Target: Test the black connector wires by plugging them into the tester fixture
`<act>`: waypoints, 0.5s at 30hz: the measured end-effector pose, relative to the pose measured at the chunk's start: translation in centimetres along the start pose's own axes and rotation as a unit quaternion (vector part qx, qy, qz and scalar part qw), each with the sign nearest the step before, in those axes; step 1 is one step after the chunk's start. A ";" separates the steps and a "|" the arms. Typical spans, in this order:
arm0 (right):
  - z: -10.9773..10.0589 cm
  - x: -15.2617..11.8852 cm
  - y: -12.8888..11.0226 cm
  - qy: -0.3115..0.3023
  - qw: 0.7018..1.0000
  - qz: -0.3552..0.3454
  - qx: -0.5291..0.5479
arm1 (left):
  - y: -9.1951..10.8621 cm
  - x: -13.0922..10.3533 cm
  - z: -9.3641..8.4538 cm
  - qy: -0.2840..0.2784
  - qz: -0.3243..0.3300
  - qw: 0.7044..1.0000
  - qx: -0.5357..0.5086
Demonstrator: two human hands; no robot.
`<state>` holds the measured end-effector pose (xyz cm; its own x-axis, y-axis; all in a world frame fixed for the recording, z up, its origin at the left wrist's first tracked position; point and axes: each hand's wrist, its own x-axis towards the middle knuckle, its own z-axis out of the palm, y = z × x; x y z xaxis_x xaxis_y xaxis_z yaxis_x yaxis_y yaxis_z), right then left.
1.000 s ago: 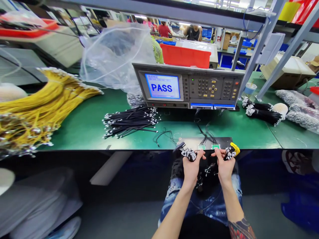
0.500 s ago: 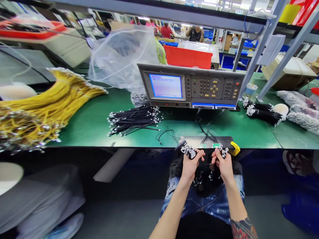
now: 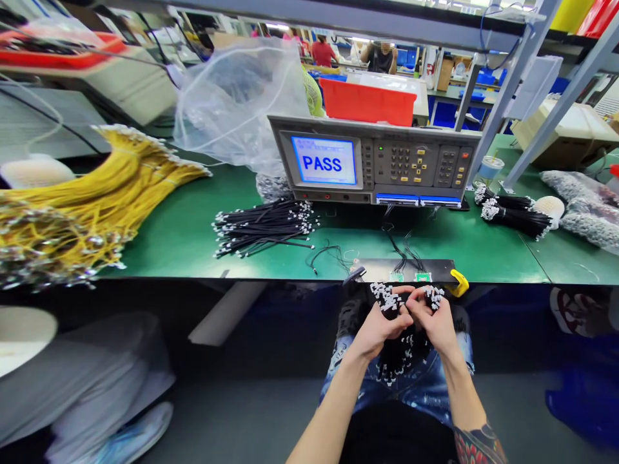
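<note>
The person is sitting at a green bench (image 3: 184,238), and both hands are working just below its front edge, over the lap. The left hand (image 3: 380,325) is gripping a bundle of black wires (image 3: 401,351) with white connectors, its fingers (image 3: 401,314) curled closed around the upper ends. The right hand (image 3: 438,322) is touching the left one, its fingers (image 3: 416,298) pinching closed on a cluster of white connector ends (image 3: 434,295) from the same bundle. The rest of the bundle is hanging down between the two wrists onto the blue jeans (image 3: 425,393).

Directly at 12 o'clock from the hands, a dark fixture plate (image 3: 382,265) is lying at the bench edge with two small green boards (image 3: 410,277) and a yellow clip (image 3: 458,282) at its right end; thin black leads are running from it back to a grey tester (image 3: 411,161), whose screen (image 3: 325,162) is showing "PASS". At 10 o'clock from the hands, a loose pile of black wires (image 3: 264,225) is lying on the bench, and farther at 9 to 10 o'clock a large sheaf of yellow wires (image 3: 97,193) is spreading over the left end. A clear plastic bag (image 3: 236,96) is standing behind the black pile. At 2 o'clock, two tied black bundles (image 3: 512,216) are resting near a white cup (image 3: 489,169).
</note>
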<state>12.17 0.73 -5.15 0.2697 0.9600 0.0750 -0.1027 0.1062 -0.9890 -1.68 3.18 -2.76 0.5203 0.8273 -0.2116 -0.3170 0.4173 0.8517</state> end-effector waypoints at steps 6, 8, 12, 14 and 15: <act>0.8 -0.4 -0.4 0.007 1.000 -0.023 -0.013 | 0.3 -0.2 0.0 0.002 -0.020 0.999 0.046; 0.9 -0.3 -0.5 0.071 0.997 -0.042 0.005 | 0.0 -0.1 -0.4 -0.013 -0.025 0.998 0.057; 0.4 0.1 -1.0 0.179 0.976 -0.024 0.119 | -0.3 0.2 -1.1 -0.023 -0.032 0.996 0.086; -0.1 0.2 -1.3 0.192 0.968 -0.017 0.159 | -0.3 0.4 -1.3 -0.007 -0.021 0.995 0.096; -0.2 0.3 -1.5 0.192 0.967 -0.016 0.167 | -0.3 0.4 -1.3 0.006 -0.013 0.995 0.099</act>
<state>12.63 0.78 -3.72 0.6070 0.7946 -0.0115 -0.3754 0.2739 -0.8855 -2.40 3.91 -3.69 0.5171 0.8220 -0.2387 -0.1412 0.3569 0.9234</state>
